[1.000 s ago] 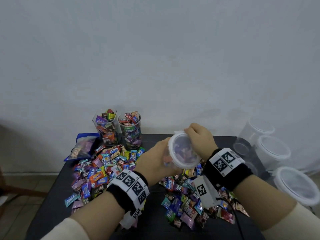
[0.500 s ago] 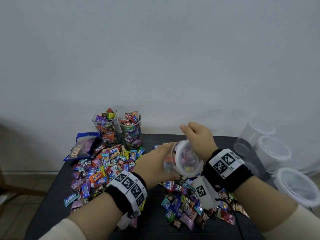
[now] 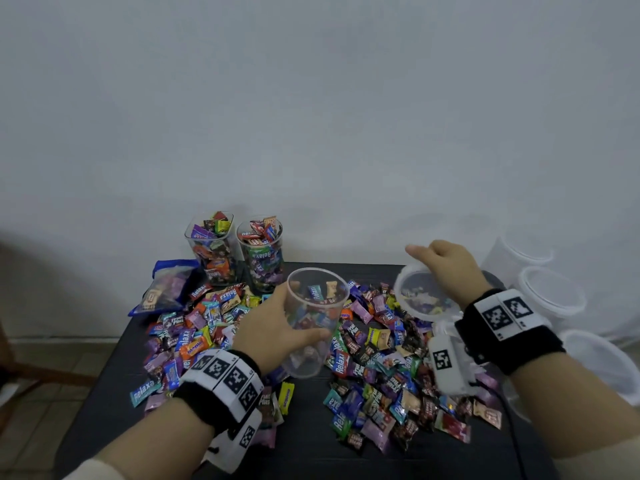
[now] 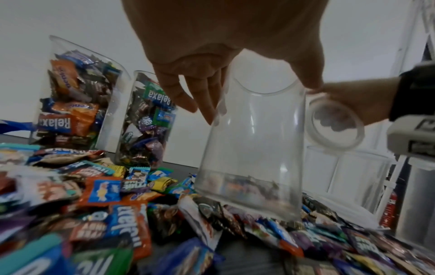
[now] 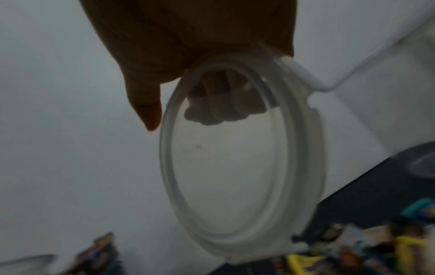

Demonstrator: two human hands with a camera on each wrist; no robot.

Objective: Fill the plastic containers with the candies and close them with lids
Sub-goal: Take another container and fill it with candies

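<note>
My left hand (image 3: 273, 327) grips an empty clear plastic container (image 3: 313, 320) upright just above the candy pile; in the left wrist view the container (image 4: 254, 145) hangs under my fingers (image 4: 207, 100). My right hand (image 3: 446, 268) holds its round translucent lid (image 3: 424, 296) off to the right, apart from the container; the lid (image 5: 240, 154) fills the right wrist view, fingers curled round its upper rim. Loose wrapped candies (image 3: 381, 358) cover the black table (image 3: 311, 448). Two filled containers (image 3: 239, 254) without lids stand at the back left.
A blue candy bag (image 3: 164, 289) lies at the table's back left. Several lidded empty containers (image 3: 550, 296) stand off the table's right edge. A white wall is close behind. A bare strip of table runs along the near edge.
The lid came off the container. My right hand carried it to the right, and my left hand turned the container upright and lowered it toward the candies.
</note>
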